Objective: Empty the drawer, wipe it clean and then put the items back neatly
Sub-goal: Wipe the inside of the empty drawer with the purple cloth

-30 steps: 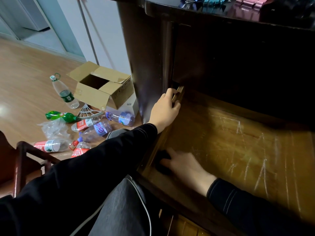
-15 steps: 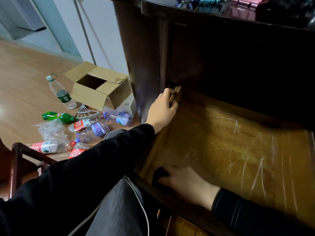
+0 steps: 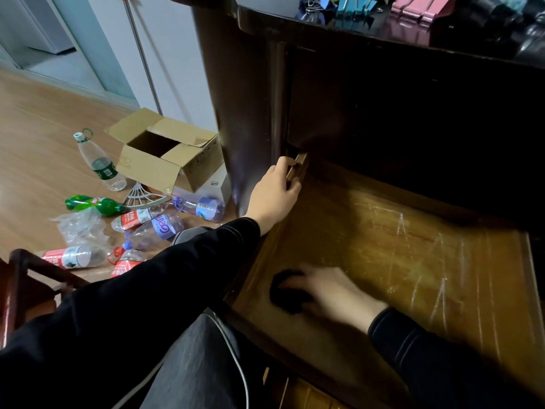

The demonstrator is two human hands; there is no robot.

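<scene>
1. Step in hand: the wipe. The drawer (image 3: 398, 246) is pulled out of the dark wooden desk (image 3: 244, 98) and holds no items; its bottom shows pale scratches. Emptying judged done, restocking not begun.
2. Dark cloth (image 3: 284, 292) lies on the drawer bottom in the near-left corner, close to the left wall.
3. Right hand (image 3: 333, 293): palm down on the cloth, forearm entering from the near right. Fingers lie fairly flat and slightly apart, pressing on it. Motion blur hides the fingertips.
4. Left hand (image 3: 274, 196): arm stretched forward, fingers curled over the top edge of the drawer's left wall where it meets the desk frame. Judged to be steadying the drawer.
5. Next move likely calls for passes toward the right side and the back, which look unwiped, with pressure kept even and the drawer held braced.
6. Binder clips (image 3: 354, 8), teal and pink, sit on the desk top, probably the items due back afterwards.
</scene>
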